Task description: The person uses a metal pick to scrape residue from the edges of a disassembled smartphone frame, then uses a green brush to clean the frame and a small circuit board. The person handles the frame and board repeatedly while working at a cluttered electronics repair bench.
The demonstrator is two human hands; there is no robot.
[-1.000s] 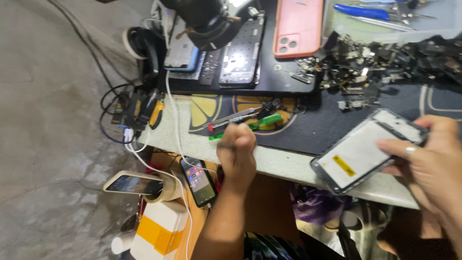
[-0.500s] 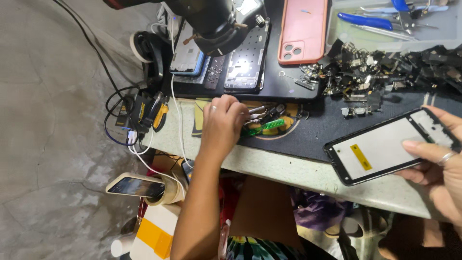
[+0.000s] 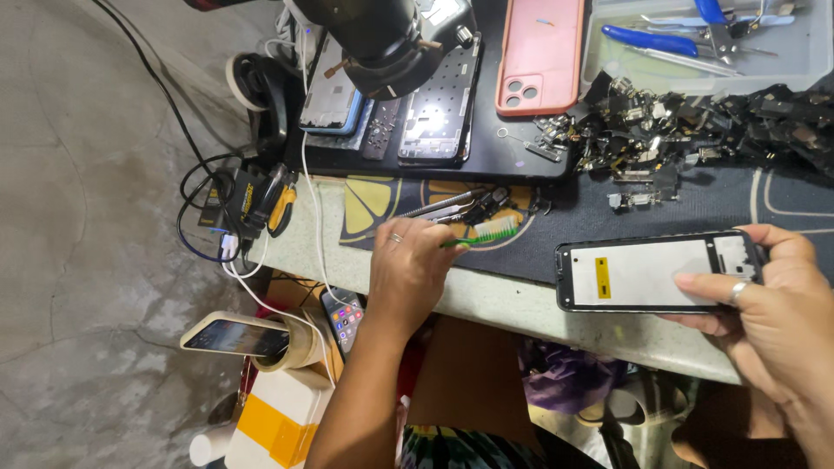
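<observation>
The left hand (image 3: pixel 408 269) now has its fingers closed around a green-handled toothbrush (image 3: pixel 486 233), lifting it with the white bristles pointing right, just above the yellow-patterned mat (image 3: pixel 369 204) on the tabletop (image 3: pixel 486 304). Half a second ago this hand lay flat over the cluster of tools there; a second ago it was a loose fist nearer the edge. So the reach has ended in a grip, and the brush is free of the tweezers (image 3: pixel 443 207) and dark tools beside it.

The right hand (image 3: pixel 773 321) holds a phone frame (image 3: pixel 656 274) by its right end, thumb on top and fingers wrapped beneath. The frame shows a pale inner plate with a small yellow sticker and lies level over the front edge of the tabletop. Compared with a second ago it has swung from a tilt to nearly horizontal and come closer to the brush, though the two are apart.

Behind them sit a heap of small dark parts (image 3: pixel 678 130), a pink phone case (image 3: pixel 539 52) and a black microscope head (image 3: pixel 373 39) over opened phones.
</observation>
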